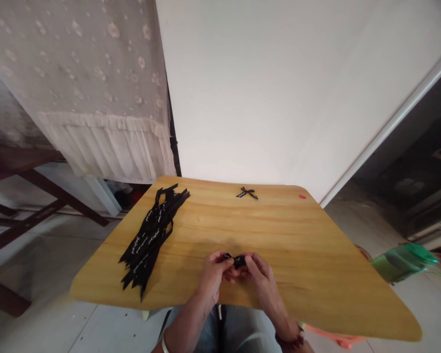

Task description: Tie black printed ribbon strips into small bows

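Between my two hands, just above the near edge of the table, is a black ribbon (pixel 238 262) with white lettering, bunched into loops. My left hand (pixel 217 269) pinches its left side between thumb and fingers. On the other side, my right hand (pixel 259 272) grips the right loop the same way. Part of the ribbon is hidden behind the fingers. A finished-looking black ribbon bow (pixel 247 192) lies at the far side of the table. To the left is a pile of black ribbon strips (pixel 152 240) with white print and pointed ends.
The wooden table (pixel 213 211) has rounded corners and meets a white panel (pixel 279 98) at the back. A small red item (pixel 302 197) lies near its far right corner. A lace curtain (pixel 106 88) hangs at left; a green plastic object (pixel 404 262) is at right.
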### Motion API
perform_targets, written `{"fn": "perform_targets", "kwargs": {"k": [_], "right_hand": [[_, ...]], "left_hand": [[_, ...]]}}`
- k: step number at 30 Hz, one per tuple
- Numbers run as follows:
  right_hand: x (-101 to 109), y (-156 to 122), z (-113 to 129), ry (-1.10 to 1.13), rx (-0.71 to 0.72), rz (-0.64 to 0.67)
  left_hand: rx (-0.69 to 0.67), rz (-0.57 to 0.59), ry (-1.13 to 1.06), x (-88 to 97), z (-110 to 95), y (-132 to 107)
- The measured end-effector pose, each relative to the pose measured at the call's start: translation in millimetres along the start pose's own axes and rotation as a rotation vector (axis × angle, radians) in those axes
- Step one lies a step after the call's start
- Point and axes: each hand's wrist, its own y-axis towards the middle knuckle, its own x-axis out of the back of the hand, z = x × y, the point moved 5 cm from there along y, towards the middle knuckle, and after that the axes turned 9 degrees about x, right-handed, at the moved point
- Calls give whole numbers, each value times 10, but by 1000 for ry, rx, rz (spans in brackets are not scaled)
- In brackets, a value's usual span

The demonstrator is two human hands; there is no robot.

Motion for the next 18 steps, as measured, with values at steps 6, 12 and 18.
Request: {"fn": "perform_targets", "kwargs": {"k": [6, 12, 18], "right_hand": [[15, 5, -37, -187, 100, 10], [36, 33, -78, -225, 100, -28], [53, 13, -95, -233, 102, -73]], "left_hand": [[16, 27, 13, -32, -7, -20], [33, 52, 48, -35, 13, -31], [33, -3, 43, -49, 36, -12]]}}
